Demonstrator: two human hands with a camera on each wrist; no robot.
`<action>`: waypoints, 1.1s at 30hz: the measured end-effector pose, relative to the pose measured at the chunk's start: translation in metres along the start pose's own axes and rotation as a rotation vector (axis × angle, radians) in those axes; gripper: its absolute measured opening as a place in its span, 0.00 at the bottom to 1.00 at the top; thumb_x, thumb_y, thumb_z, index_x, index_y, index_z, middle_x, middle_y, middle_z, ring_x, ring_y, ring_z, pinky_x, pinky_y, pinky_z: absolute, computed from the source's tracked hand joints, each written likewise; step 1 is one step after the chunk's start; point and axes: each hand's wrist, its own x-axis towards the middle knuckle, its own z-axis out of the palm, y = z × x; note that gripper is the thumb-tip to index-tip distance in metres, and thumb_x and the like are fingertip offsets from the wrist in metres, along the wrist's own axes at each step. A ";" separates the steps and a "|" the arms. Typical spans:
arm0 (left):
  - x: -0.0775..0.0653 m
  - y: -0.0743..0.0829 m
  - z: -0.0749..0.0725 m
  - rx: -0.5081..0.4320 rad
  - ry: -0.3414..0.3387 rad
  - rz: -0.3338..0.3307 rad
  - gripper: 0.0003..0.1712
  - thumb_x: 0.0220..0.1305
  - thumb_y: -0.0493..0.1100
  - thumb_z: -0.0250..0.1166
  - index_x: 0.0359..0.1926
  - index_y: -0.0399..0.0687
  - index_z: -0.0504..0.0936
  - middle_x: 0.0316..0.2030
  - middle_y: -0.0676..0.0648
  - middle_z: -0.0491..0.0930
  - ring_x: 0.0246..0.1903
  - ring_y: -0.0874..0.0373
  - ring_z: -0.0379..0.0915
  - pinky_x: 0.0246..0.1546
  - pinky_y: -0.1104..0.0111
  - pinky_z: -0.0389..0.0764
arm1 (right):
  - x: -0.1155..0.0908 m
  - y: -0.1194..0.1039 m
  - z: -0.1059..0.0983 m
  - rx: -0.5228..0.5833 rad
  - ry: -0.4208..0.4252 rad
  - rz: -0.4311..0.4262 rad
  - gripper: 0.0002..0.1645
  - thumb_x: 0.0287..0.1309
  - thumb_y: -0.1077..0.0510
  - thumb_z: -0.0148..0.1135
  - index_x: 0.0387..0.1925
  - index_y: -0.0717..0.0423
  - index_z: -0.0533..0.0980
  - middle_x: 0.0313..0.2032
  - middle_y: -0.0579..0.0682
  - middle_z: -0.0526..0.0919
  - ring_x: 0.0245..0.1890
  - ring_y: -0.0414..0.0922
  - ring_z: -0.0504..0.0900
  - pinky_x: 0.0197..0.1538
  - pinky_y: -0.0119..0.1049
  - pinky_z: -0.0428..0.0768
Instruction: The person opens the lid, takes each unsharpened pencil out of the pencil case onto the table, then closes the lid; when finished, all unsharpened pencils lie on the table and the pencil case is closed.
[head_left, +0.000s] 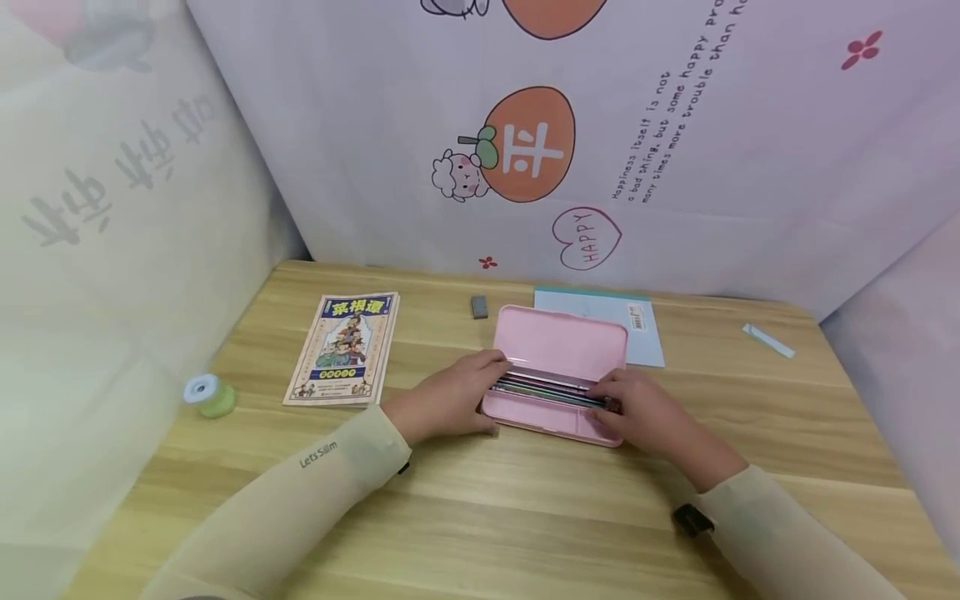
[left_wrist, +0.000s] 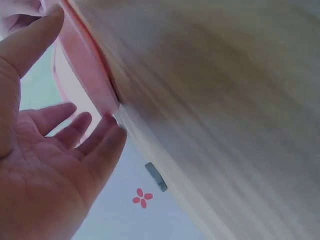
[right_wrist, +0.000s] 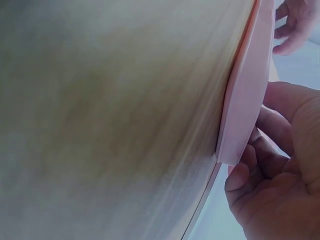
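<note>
A pink pencil case (head_left: 555, 335) lies on the table with its lid folded back. Several slim pencils (head_left: 546, 389) lie lengthwise in its tray. At the case's left end is my left hand (head_left: 453, 396), fingertips by the pencils' ends and thumb near the front wall. The left wrist view shows its fingers (left_wrist: 100, 145) spread and loosely bent beside the pink wall. My right hand (head_left: 645, 408) pinches the pencils' right ends between thumb and fingers. In the right wrist view its fingers (right_wrist: 270, 155) bend over the case's edge; their tips are partly hidden.
A light blue notebook (head_left: 647, 333) lies behind the case, partly covered by the lid. A grey eraser (head_left: 479, 307) sits behind it to the left. Further left are a comic-style book (head_left: 343, 350) and a green jar with a pale lid (head_left: 210, 395). A pale strip (head_left: 768, 340) lies far right.
</note>
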 end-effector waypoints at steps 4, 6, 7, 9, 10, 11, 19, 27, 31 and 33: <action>0.001 0.001 0.000 0.028 -0.021 -0.002 0.55 0.61 0.59 0.77 0.79 0.42 0.60 0.78 0.43 0.59 0.77 0.51 0.55 0.76 0.62 0.56 | -0.001 -0.001 0.001 -0.005 -0.007 -0.007 0.11 0.62 0.55 0.74 0.44 0.55 0.88 0.43 0.48 0.84 0.43 0.47 0.79 0.49 0.49 0.81; 0.001 0.000 -0.001 0.036 -0.033 -0.006 0.54 0.61 0.58 0.76 0.79 0.43 0.60 0.77 0.44 0.60 0.76 0.51 0.56 0.76 0.62 0.57 | 0.000 -0.001 0.002 -0.010 -0.007 -0.011 0.10 0.62 0.55 0.74 0.44 0.54 0.88 0.43 0.48 0.84 0.43 0.47 0.78 0.50 0.49 0.81; 0.001 0.000 -0.001 0.035 -0.036 -0.009 0.54 0.62 0.58 0.76 0.79 0.42 0.60 0.77 0.44 0.60 0.76 0.52 0.57 0.75 0.62 0.58 | 0.000 -0.002 0.002 -0.009 -0.006 -0.017 0.10 0.62 0.55 0.74 0.44 0.54 0.88 0.43 0.48 0.84 0.43 0.47 0.78 0.50 0.50 0.80; 0.002 -0.001 -0.001 0.037 -0.036 -0.016 0.53 0.62 0.59 0.76 0.79 0.42 0.61 0.76 0.44 0.61 0.75 0.52 0.59 0.75 0.62 0.59 | 0.001 -0.001 0.002 -0.010 -0.004 -0.019 0.10 0.62 0.55 0.75 0.43 0.54 0.88 0.42 0.47 0.84 0.43 0.47 0.78 0.50 0.49 0.80; 0.002 -0.001 -0.001 0.031 -0.035 -0.019 0.53 0.62 0.59 0.76 0.79 0.42 0.62 0.76 0.44 0.61 0.74 0.52 0.60 0.74 0.62 0.60 | 0.001 -0.001 0.002 -0.009 -0.004 -0.018 0.10 0.62 0.55 0.75 0.43 0.53 0.88 0.42 0.47 0.84 0.43 0.47 0.78 0.50 0.49 0.80; 0.002 -0.001 -0.001 0.021 -0.032 -0.022 0.53 0.62 0.59 0.76 0.79 0.41 0.62 0.75 0.43 0.61 0.73 0.52 0.61 0.74 0.62 0.61 | 0.002 -0.001 0.001 -0.009 -0.004 -0.018 0.10 0.62 0.56 0.75 0.43 0.53 0.88 0.42 0.47 0.84 0.44 0.47 0.78 0.50 0.49 0.80; 0.004 -0.002 -0.001 -0.044 -0.043 -0.073 0.56 0.61 0.60 0.76 0.80 0.43 0.59 0.74 0.45 0.60 0.68 0.55 0.64 0.71 0.63 0.65 | 0.002 0.001 -0.002 -0.013 -0.034 -0.010 0.09 0.63 0.57 0.74 0.44 0.54 0.88 0.42 0.47 0.84 0.43 0.46 0.78 0.48 0.48 0.80; 0.008 -0.002 -0.004 -0.064 -0.061 -0.080 0.56 0.60 0.61 0.77 0.80 0.45 0.60 0.71 0.46 0.62 0.63 0.58 0.66 0.70 0.64 0.68 | 0.001 0.001 -0.004 0.008 -0.044 0.003 0.10 0.63 0.56 0.74 0.45 0.52 0.88 0.42 0.45 0.84 0.43 0.45 0.77 0.48 0.46 0.80; 0.010 -0.002 -0.005 -0.066 -0.071 -0.073 0.55 0.60 0.60 0.77 0.79 0.45 0.61 0.70 0.46 0.62 0.63 0.58 0.66 0.70 0.65 0.67 | -0.001 0.000 -0.005 0.015 -0.031 -0.001 0.09 0.63 0.56 0.74 0.44 0.51 0.88 0.42 0.45 0.84 0.43 0.45 0.77 0.48 0.46 0.80; 0.010 -0.002 -0.006 -0.065 -0.073 -0.069 0.55 0.60 0.61 0.77 0.79 0.45 0.61 0.70 0.46 0.62 0.64 0.58 0.66 0.70 0.65 0.67 | -0.002 0.000 -0.005 0.017 -0.024 -0.005 0.09 0.63 0.56 0.74 0.44 0.51 0.88 0.41 0.45 0.84 0.43 0.45 0.77 0.48 0.46 0.80</action>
